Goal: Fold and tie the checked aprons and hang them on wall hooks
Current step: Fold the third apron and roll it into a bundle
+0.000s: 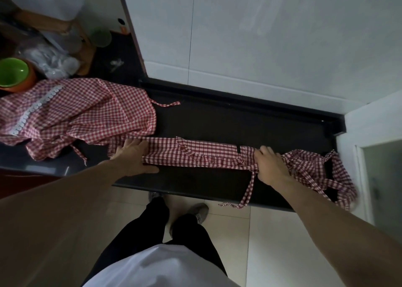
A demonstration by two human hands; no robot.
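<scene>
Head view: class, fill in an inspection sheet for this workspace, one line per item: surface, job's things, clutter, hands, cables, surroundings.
Surface: dark counter, with a raised lip along the wall.
Job's things: folded apron lies as a long strip along the counter, ties bunched at its right end, one tie hanging over the front edge; second apron lies crumpled at left.
Clutter: green bowl and plastic bags at far left.
Hands: left hand lies flat on the strip's left end; right hand presses its right end.
Cables: nothing seen.
Surroundings: white wall behind, tiled floor below.
</scene>
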